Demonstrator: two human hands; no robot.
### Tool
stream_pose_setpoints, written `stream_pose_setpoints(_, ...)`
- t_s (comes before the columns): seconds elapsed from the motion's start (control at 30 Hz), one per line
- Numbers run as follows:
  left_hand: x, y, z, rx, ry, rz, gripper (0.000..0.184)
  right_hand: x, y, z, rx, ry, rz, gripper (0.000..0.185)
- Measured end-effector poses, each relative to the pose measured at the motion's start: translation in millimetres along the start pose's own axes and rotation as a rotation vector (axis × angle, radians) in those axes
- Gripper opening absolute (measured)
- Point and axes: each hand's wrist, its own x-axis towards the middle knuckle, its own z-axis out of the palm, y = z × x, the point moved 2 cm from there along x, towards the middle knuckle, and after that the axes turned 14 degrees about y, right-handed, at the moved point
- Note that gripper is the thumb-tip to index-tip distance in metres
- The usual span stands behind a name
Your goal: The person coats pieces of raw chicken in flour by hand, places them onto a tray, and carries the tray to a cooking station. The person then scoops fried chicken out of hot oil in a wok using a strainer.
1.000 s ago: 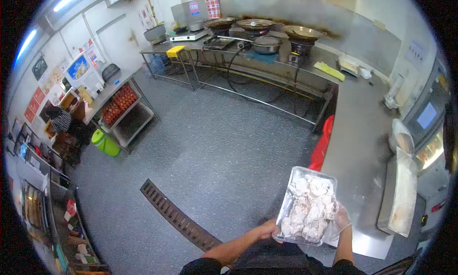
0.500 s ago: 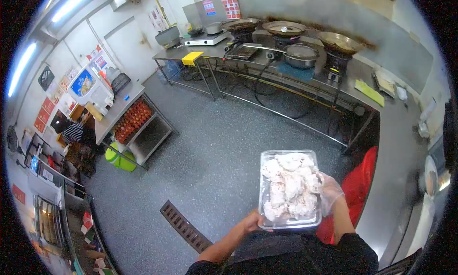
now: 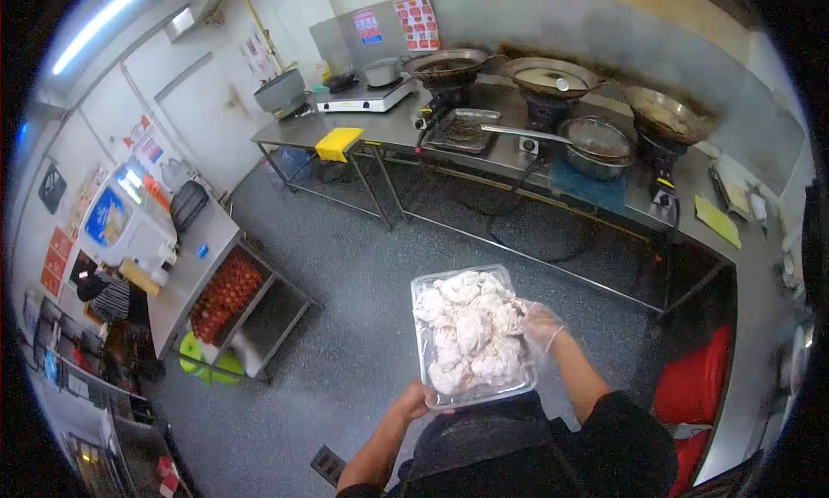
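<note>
A clear plastic tray (image 3: 420,347) is held out in front of my body, filled with several white, flour-coated pieces (image 3: 471,330) that look like breaded meat. My left hand (image 3: 416,400) grips its lower left corner, bare, with the fingers partly hidden under the rim. On the opposite side my right hand (image 3: 542,327), in a clear plastic glove, holds the tray's right edge. Its fingertips are partly hidden beside the pieces. The tray is over the floor, apart from any counter.
Ahead runs a steel counter (image 3: 397,135) with a wide wok (image 3: 553,77), a strainer (image 3: 596,137) on a pot and a yellow cloth (image 3: 338,142). At left stands a steel table with stacked egg trays (image 3: 226,295) below. Red bins (image 3: 691,381) sit at right; a person (image 3: 117,295) is far left.
I have moved forward, so the stove counter appears closer and farther right. The tray stays in both hands and now sits further left in view, slightly tilted.
</note>
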Motion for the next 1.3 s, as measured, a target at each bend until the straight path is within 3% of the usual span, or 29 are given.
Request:
stream_pose_setpoints(0.03,14,25,-12,-0.013,-0.038,-0.039,0.079,12,-33,11,-0.244,0.002,-0.057,0.037)
stream_pose_setpoints(0.23,117,149,-74,0.064,0.013,-0.068,0.081,167,-44,68,-0.162,0.054,0.047,0.037)
stream_pose_setpoints(0.3,149,195,-80,0.024,-0.053,-0.040,0.082,236,-24,91,0.188,-0.012,-0.026,0.037)
stream_pose_setpoints(0.33,161,217,-80,0.066,-0.015,-0.022,0.084,235,-81,82,-0.150,0.036,-0.002,0.036)
stream_pose_setpoints(0.43,194,258,-94,0.030,0.006,-0.062,0.084,295,-86,98,0.011,0.025,0.113,0.044)
stream_pose_setpoints(0.5,214,300,-92,0.059,0.031,-0.055,0.083,334,-101,103,-0.150,0.081,0.060,0.043)
stream_pose_setpoints(0.57,217,329,-89,0.113,0.039,0.006,0.079,383,-47,132,0.134,0.025,-0.027,0.043)
stream_pose_setpoints(0.6,220,339,-85,0.166,0.050,-0.015,0.077,362,-99,113,-0.354,0.070,-0.060,0.043)
stream_pose_setpoints(0.63,230,349,-93,0.169,0.035,-0.030,0.077,367,-96,116,-0.361,0.084,-0.045,0.043)
stream_pose_setpoints(0.7,268,376,-109,0.204,-0.005,-0.122,0.076,403,-78,131,-0.044,0.087,-0.088,0.037)
stream_pose_setpoints(0.83,334,419,-110,0.287,-0.054,-0.166,0.069,436,-53,141,0.086,0.192,-0.003,0.040)
stream_pose_setpoints(0.9,360,438,-117,0.306,-0.101,-0.258,0.066,439,-55,145,-0.238,0.198,0.046,0.045)
stream_pose_setpoints(0.97,386,458,-133,0.352,-0.046,-0.394,0.063,438,-74,154,-0.258,0.415,0.116,0.053)
stream_pose_setpoints(1.0,395,472,-133,0.442,-0.135,-0.399,0.085,449,-56,163,-0.381,0.440,0.266,0.058)
stream_pose_setpoints(1.03,397,489,-127,0.449,-0.140,-0.432,0.085,448,-55,167,-0.379,0.446,0.300,0.058)
stream_pose_setpoints(1.1,410,473,-122,0.581,-0.213,-0.353,0.086,433,-13,173,-0.019,0.477,0.151,0.058)
stream_pose_setpoints(1.23,404,505,-97,0.602,-0.294,-0.451,0.085,416,-38,184,0.050,0.595,0.182,0.052)
stream_pose_setpoints(1.3,409,498,-107,0.729,-0.323,-0.347,0.082,415,-24,192,0.097,0.636,0.184,0.051)
